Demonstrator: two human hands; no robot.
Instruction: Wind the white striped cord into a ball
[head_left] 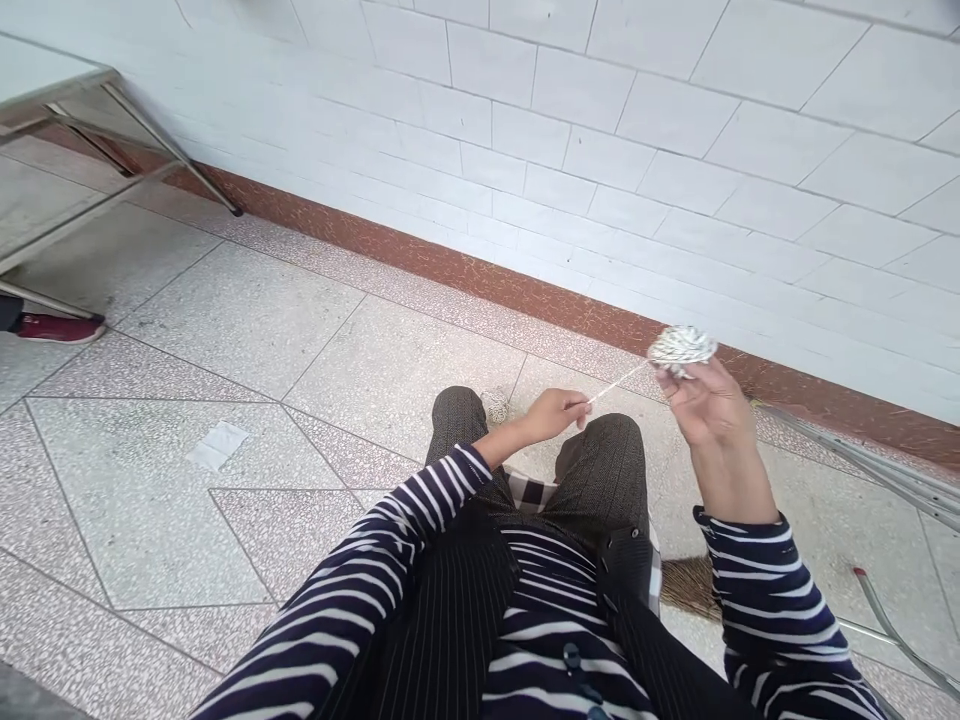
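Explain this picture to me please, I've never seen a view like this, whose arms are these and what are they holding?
There is no machine here. The camera is worn on a person's head, so you look forward and down past their own arms. The left hand pinches a pale strand. It runs to the ball of flecked white cord held up in the right hand. Below is a speckled floor, where a flat white sheet, perhaps paper, lies to the left. Further left stands a metal-legged table, with a dark red shoe near one leg.
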